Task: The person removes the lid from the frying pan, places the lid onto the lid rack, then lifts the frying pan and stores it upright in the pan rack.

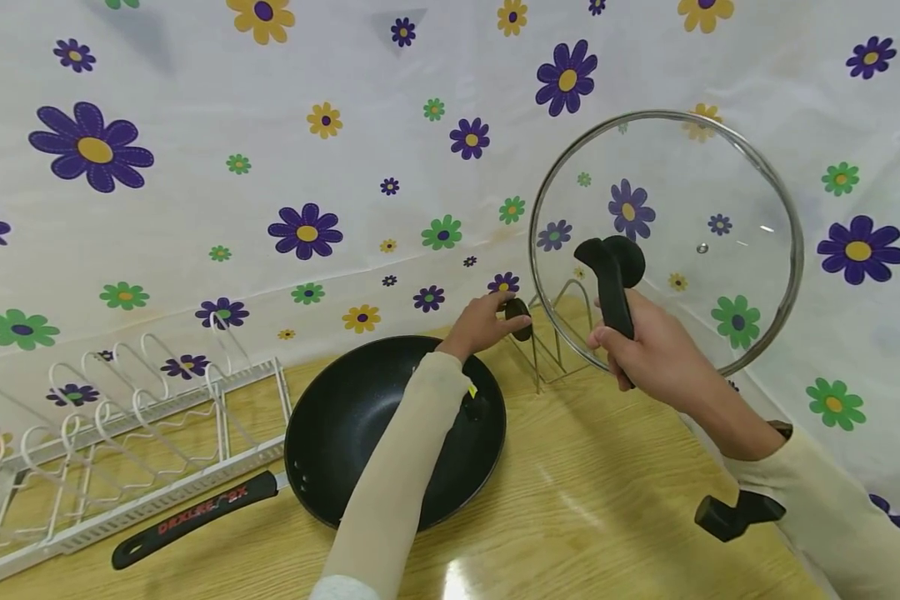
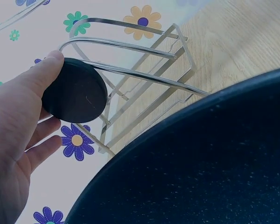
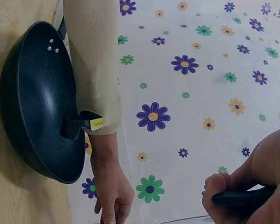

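Observation:
My right hand (image 1: 663,354) grips the black handle (image 1: 613,287) of a round glass lid (image 1: 750,250) with a metal rim. The lid is raised upright at the right, above the table. My left hand (image 1: 482,323) pinches a black round disc (image 2: 74,91) on a small metal wire rack (image 2: 149,77), thumb on its near edge. In the right wrist view, the right hand (image 3: 266,182) curls round the dark handle, while most of the lid is out of frame. The left forearm passes over a black wok (image 1: 352,417) and hides part of it.
The wok's long black handle (image 1: 195,518) points left, in front of a white wire dish rack (image 1: 172,454). All stand on a wood-grain table (image 1: 562,508). A flower-printed cloth (image 1: 390,75) hangs behind and at the right.

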Demonstrator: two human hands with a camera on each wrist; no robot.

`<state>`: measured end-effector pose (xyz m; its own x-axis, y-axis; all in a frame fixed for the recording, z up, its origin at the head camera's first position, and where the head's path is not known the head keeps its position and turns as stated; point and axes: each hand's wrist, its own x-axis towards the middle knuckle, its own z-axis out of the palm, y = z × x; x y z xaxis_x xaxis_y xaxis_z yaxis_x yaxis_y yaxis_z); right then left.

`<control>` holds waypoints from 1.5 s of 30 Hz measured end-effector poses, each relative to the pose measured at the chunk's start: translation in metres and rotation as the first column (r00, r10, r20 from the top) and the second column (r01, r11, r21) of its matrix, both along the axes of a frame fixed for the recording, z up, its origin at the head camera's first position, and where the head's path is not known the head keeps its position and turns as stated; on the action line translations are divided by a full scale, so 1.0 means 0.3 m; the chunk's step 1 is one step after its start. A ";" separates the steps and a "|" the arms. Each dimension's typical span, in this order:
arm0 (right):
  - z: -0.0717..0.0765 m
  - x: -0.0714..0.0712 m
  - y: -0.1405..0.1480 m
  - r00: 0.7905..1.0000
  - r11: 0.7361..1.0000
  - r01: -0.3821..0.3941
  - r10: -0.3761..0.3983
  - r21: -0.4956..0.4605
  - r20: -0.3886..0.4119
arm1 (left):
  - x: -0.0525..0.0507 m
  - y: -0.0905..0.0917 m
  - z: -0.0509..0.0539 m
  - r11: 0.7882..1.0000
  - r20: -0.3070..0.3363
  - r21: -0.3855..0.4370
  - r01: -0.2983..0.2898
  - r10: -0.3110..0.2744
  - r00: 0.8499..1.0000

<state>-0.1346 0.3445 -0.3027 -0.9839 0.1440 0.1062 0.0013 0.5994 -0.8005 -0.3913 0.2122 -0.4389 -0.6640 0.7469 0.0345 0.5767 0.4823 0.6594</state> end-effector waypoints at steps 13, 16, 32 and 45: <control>0.022 -0.069 0.008 1.000 1.000 -0.007 0.007 0.007 0.000 | 0.000 0.002 -0.005 0.999 -0.017 0.031 -0.007 0.007 1.000; 0.014 -0.084 0.009 1.000 1.000 -0.009 0.009 0.020 -0.007 | 0.000 0.000 -0.009 0.999 -0.027 0.043 -0.003 0.004 1.000; -0.047 -0.172 0.012 1.000 0.997 0.027 -0.027 0.067 0.003 | -0.009 0.003 -0.015 0.997 -0.036 0.072 -0.031 0.033 0.999; -0.100 -0.219 0.015 1.000 0.999 0.029 -0.029 0.018 -0.007 | -0.009 0.002 -0.025 0.992 0.041 0.111 -0.059 0.055 0.998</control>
